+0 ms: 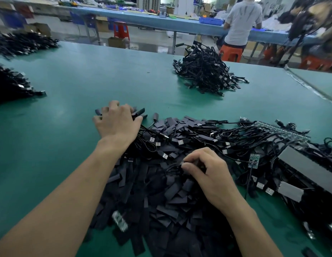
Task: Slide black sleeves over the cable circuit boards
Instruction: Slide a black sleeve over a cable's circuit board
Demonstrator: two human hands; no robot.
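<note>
A big heap of flat black sleeves [161, 197] lies on the green table [72, 93] in front of me, mixed with black USB cables [213, 138]. One cable's bare green circuit board [253, 160] shows at the right of the heap. My left hand [117, 121] reaches to the heap's far left edge, its fingers curled over a few sleeved pieces [139, 113] lying there. My right hand [204, 169] sits on the middle of the heap, thumb and fingers pinching a thin black cable; what hangs on that cable is hidden by the hand.
A pile of cables [206, 71] stands at the far middle of the table, and two more dark piles [11, 84] lie at the left. A strip of joined green boards [280, 129] and grey flat packs [306, 167] lie at the right. A person [241, 21] sits at the far bench.
</note>
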